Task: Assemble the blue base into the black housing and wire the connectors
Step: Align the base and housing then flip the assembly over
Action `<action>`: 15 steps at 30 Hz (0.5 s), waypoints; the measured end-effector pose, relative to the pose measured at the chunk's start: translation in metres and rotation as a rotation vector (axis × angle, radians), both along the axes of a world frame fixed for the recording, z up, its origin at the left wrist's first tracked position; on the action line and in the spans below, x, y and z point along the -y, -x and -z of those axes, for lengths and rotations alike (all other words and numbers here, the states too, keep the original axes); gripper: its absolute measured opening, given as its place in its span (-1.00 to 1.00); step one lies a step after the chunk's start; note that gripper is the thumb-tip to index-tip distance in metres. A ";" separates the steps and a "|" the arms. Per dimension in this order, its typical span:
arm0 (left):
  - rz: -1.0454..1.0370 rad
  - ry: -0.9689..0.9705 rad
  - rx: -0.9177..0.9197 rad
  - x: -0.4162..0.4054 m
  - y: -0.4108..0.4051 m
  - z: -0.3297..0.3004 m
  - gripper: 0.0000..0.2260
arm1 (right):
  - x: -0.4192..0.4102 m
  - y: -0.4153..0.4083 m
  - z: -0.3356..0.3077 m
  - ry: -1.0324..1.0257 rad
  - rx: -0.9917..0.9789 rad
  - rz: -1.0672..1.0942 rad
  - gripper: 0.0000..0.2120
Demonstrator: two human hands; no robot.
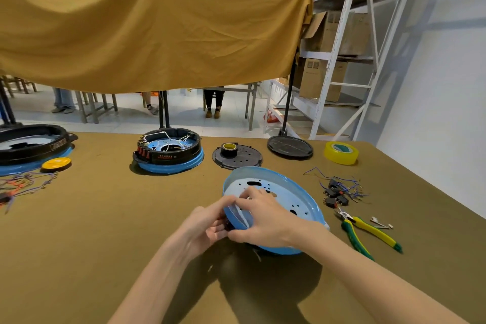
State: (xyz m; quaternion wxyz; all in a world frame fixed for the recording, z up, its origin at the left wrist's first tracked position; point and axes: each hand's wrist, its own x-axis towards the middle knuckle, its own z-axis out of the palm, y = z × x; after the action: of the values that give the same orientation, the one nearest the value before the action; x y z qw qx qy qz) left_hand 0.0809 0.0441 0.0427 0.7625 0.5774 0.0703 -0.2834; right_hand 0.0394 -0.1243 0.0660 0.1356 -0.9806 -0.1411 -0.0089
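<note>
near: my left hand (pixel 207 226) and right hand (pixel 263 221) both pinch the near rim of the round pale-blue perforated metal base (pixel 286 197), tilted up off the brown-cloth counter (pixel 105 218). step looks like early fitting. next: seat it in a housing. far: finished black plastic housing on blue base (pixel 168 150), wired.

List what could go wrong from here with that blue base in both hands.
1. The blue base is tilted, gripped only at its near rim by the left hand and right hand; it might slip.
2. Swinging it right could sweep the loose connectors or pliers off the table.
</note>
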 end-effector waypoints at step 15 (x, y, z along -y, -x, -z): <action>-0.011 -0.030 -0.049 0.002 -0.042 0.024 -0.57 | 0.043 0.004 0.004 -0.051 0.032 -0.074 -0.41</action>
State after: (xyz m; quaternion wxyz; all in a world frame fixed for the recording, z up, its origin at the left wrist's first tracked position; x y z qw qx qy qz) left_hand 0.1224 0.0418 0.0191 0.7533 0.5812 0.0963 -0.2923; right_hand 0.0355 -0.1670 0.0618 0.1586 -0.9707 -0.1792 -0.0233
